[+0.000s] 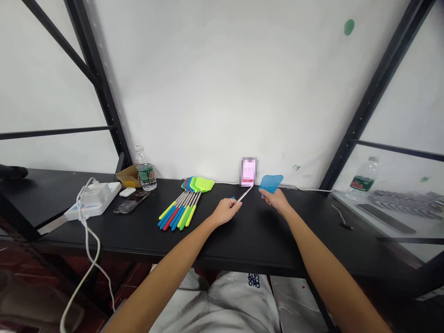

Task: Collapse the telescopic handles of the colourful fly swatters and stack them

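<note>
I log the light, springy blue fly swatter [269,184] above the far edge of the black bench [277,240], left hand [225,212] fingers closed on its handle, right hand [275,201] fingers pinching its mesh head; the handle is the safest hold.

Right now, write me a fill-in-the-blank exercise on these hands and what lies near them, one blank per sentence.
The left hand grips the handle of a blue plastic fly swatter, while the right hand holds its ____.
A row of fly swatters with coloured handles lies to the ____ of both hands.
A clear plastic water bottle with a green label stands ____ on the black tabletop.

Missing words, in order: mesh head; left; upright.
</note>
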A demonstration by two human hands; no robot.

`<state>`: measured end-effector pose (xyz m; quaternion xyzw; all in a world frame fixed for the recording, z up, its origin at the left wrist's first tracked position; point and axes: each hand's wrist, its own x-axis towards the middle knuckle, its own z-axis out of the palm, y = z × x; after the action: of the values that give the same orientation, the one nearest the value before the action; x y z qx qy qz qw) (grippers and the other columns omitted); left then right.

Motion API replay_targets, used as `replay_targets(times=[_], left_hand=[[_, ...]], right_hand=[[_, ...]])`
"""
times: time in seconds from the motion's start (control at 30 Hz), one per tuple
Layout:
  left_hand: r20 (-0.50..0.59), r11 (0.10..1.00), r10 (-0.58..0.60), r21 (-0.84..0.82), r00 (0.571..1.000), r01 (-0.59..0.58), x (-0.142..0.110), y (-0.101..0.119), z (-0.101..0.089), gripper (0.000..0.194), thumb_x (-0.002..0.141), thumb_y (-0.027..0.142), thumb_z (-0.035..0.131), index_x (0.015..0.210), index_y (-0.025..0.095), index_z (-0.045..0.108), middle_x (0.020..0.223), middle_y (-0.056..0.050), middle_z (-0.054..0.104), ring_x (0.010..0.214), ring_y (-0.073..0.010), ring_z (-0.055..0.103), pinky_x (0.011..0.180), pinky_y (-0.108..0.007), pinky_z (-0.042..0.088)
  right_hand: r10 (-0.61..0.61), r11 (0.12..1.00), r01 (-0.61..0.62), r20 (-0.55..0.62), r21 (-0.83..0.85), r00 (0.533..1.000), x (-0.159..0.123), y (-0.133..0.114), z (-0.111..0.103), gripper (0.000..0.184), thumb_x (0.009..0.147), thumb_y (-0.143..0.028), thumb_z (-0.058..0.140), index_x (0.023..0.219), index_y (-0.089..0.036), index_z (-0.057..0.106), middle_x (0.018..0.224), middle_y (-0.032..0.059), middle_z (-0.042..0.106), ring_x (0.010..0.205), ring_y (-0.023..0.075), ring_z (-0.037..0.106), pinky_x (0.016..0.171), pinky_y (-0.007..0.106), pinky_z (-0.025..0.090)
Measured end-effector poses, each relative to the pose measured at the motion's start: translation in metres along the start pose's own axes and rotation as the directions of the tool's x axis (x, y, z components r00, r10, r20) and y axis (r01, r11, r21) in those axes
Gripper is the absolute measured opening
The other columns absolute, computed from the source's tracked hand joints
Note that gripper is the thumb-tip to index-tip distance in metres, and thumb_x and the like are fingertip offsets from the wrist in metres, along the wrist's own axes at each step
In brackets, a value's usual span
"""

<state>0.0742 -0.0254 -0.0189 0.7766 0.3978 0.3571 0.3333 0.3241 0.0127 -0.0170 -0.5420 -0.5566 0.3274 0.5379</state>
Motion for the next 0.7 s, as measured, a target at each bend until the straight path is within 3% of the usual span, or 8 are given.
replay_targets(times=[0.07, 0.17, 0.43, 0.7], left_hand=[[-0.008, 0.999, 0.018, 0.032, 1.000, -0.018, 0.000, 0.000, -0.001, 0.046, 0.087, 0.054, 0.045, 0.061, 0.017, 0.051, 0.050, 0.003, 0.045, 0.049, -0.0093, 0.042, 0.049, -0.022, 0.029], [-0.013, 0.997, 0.037, 0.069, 0.999, -0.036, 0.000, 0.000, -0.002, 0.045, 0.086, 0.053, 0.046, 0.060, 0.016, 0.052, 0.052, 0.003, 0.046, 0.052, -0.0100, 0.043, 0.051, -0.022, 0.029], [-0.027, 0.991, 0.060, 0.125, 0.998, -0.056, 0.001, -0.003, -0.002, 0.043, 0.086, 0.050, 0.048, 0.060, 0.016, 0.053, 0.054, 0.003, 0.048, 0.054, -0.0110, 0.043, 0.053, -0.023, 0.028], [-0.055, 0.994, 0.040, 0.106, 0.998, -0.034, 0.000, -0.003, -0.002, 0.039, 0.086, 0.049, 0.048, 0.062, 0.017, 0.048, 0.055, 0.003, 0.050, 0.055, -0.0107, 0.044, 0.055, -0.023, 0.030]], right_hand=[[-0.008, 0.996, 0.017, 0.106, -0.086, 0.994, -0.002, 0.001, 0.005, 0.035, 0.072, -0.045, 0.070, 0.061, -0.014, 0.060, 0.046, 0.0001, 0.053, 0.037, 0.0078, 0.043, 0.037, 0.019, 0.033], [0.022, 0.991, 0.000, 0.166, -0.131, 0.986, -0.002, 0.004, 0.003, 0.037, 0.071, -0.046, 0.072, 0.060, -0.012, 0.061, 0.045, 0.0006, 0.053, 0.036, 0.0075, 0.042, 0.036, 0.019, 0.032], [0.149, 0.968, -0.115, 0.142, -0.224, 0.979, 0.000, 0.003, -0.007, 0.036, 0.064, -0.041, 0.079, 0.055, -0.014, 0.057, 0.045, 0.0027, 0.056, 0.034, 0.0078, 0.042, 0.032, 0.019, 0.029], [0.151, 0.924, -0.127, 0.039, -0.362, 0.988, 0.004, 0.006, -0.010, 0.033, 0.063, -0.037, 0.079, 0.053, -0.015, 0.056, 0.046, 0.0043, 0.059, 0.031, 0.0092, 0.045, 0.031, 0.020, 0.030]])
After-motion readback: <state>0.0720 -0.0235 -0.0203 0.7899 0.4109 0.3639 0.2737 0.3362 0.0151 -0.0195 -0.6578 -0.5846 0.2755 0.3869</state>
